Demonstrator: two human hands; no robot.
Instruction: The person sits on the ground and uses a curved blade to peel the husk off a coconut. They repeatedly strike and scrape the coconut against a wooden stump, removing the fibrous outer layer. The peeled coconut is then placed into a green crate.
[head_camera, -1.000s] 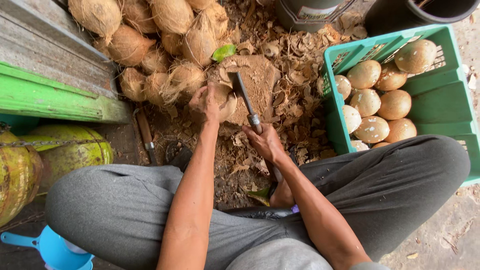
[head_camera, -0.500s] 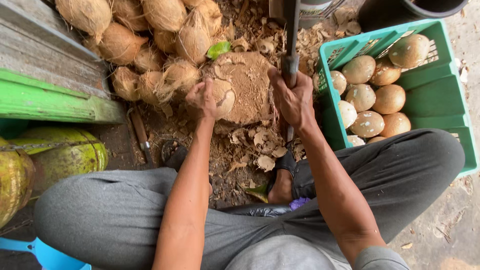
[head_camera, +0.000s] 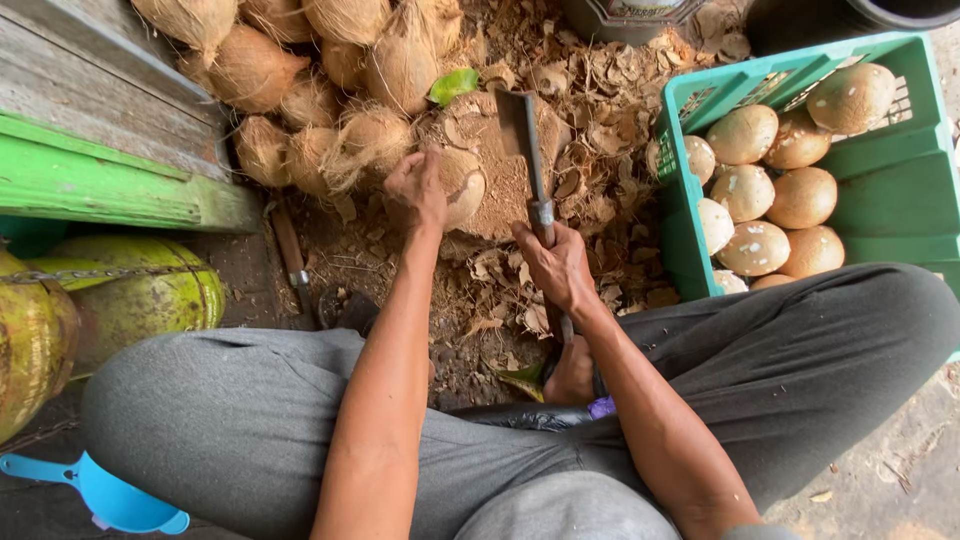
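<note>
While the left hand (head_camera: 420, 190) clasps a pale, half-husked coconut (head_camera: 462, 185) steady on the worn wooden chopping block (head_camera: 495, 190), the right hand (head_camera: 558, 268) clenches a steel-bladed cleaver (head_camera: 528, 140), its edge resting just beside the nut for trimming.

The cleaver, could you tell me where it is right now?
The right hand grips the cleaver, blade flat on the chopping block, just right of the coconut under the left hand.
</note>
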